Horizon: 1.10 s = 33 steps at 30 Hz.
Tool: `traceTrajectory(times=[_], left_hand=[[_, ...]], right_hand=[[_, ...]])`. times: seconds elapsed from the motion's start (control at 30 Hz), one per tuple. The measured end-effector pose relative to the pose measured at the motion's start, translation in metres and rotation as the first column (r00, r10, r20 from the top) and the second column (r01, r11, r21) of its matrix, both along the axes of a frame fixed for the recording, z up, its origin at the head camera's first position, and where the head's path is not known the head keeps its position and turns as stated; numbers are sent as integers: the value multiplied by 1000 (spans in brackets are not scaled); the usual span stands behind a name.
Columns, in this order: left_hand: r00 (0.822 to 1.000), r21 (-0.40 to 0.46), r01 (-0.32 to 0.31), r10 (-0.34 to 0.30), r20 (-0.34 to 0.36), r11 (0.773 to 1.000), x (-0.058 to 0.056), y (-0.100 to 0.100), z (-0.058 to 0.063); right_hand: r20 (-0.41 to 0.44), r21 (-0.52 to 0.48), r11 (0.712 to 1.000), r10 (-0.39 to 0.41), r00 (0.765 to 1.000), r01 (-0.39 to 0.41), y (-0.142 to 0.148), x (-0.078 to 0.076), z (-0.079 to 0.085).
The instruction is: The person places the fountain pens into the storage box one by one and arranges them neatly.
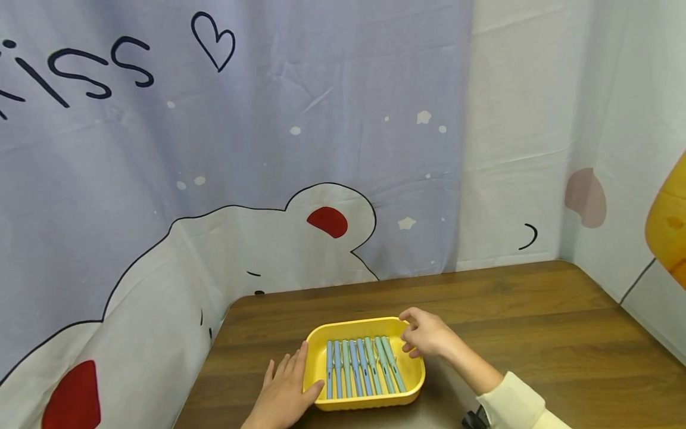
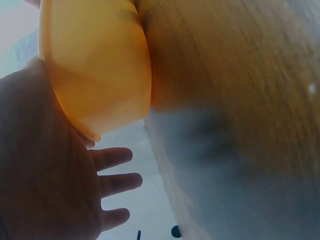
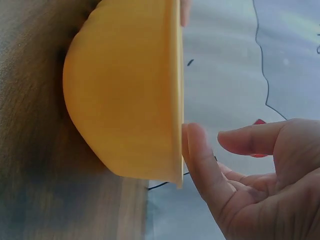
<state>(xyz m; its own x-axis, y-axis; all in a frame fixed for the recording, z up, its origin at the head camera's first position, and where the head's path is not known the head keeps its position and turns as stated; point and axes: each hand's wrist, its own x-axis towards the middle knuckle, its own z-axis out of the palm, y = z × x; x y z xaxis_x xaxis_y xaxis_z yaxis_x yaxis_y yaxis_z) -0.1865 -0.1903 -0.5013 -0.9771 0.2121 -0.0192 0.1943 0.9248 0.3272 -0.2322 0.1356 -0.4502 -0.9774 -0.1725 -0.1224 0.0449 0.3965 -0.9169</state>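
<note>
A yellow plastic basket stands on the wooden table. Inside it lies a side-by-side row of several slim blue and green pens, each with a clip. My left hand rests against the basket's left rim, fingers spread and straight, thumb along the near left corner. The left wrist view has this hand beside the basket's outer wall. Over the right rim is my right hand, its fingers loosely bent with nothing between them. In the right wrist view a finger overlaps the basket's rim.
The wooden table extends behind and to the right of the basket. A printed curtain hangs along its back and left edges, another light one on the right. A small black object shows near the right sleeve.
</note>
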Motion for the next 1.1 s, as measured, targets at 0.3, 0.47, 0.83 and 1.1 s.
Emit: traceTrajectory(times=[0.3, 0.47, 0.83, 1.1], left_hand=[[1000, -16, 9, -9, -5, 1000, 0, 0, 0], [1000, -15, 8, -8, -9, 1000, 1, -1, 2], [1000, -31, 6, -6, -4, 999, 2, -1, 3], [1000, -40, 18, -19, -19, 999, 3, -1, 7]], right_hand=[[-7, -27, 999, -26, 1000, 26, 8, -2, 2], [-25, -34, 999, -14, 1000, 13, 15, -3, 5], [-79, 4, 1000, 16, 997, -15, 40, -2, 7], [-100, 75, 997, 19, 995, -12, 62, -1, 5]])
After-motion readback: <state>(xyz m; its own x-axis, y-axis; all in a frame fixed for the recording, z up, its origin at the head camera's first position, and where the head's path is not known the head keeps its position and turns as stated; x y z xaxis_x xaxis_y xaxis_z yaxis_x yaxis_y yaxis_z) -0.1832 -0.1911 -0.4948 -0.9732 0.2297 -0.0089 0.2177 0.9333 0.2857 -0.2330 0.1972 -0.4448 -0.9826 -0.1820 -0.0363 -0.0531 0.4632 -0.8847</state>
